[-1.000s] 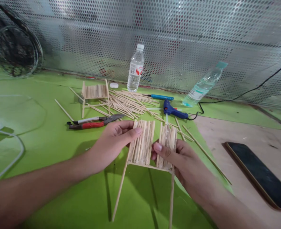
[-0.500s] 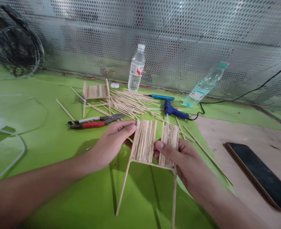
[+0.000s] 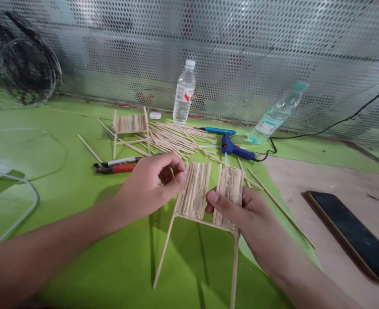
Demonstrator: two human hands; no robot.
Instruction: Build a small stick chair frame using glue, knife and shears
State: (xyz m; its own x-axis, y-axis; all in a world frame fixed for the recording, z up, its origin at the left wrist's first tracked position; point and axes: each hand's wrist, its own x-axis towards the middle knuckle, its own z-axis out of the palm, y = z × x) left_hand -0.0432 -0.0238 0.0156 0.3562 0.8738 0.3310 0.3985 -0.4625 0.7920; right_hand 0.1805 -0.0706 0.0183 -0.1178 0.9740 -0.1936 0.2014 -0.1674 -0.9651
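Note:
A small frame of glued wooden sticks (image 3: 194, 193) is held over the green table, two long legs pointing toward me and a gap between its two slatted parts. My right hand (image 3: 252, 214) grips the right slatted part, thumb on top. My left hand (image 3: 159, 182) is at the frame's upper left corner, thumb and index finger pinched together; whatever is between them is too small to make out. Beyond lie a pile of loose sticks (image 3: 173, 139), a finished-looking stick chair (image 3: 131, 124) and red-and-white-handled pliers (image 3: 123, 168), partly behind my left hand.
A blue glue gun (image 3: 239, 151) and a blue-handled tool (image 3: 219, 131) lie behind the frame. A clear bottle (image 3: 183, 96) and a tilted green-capped bottle (image 3: 274, 118) stand near the perforated metal panel (image 3: 241, 51). At right is a phone (image 3: 350, 236); a white cable (image 3: 31, 201) curves at left.
My left hand has lifted off the frame's upper left edge, its fingers curling into a pinch and covering the pliers' jaws. The frame has shifted very slightly in my right hand.

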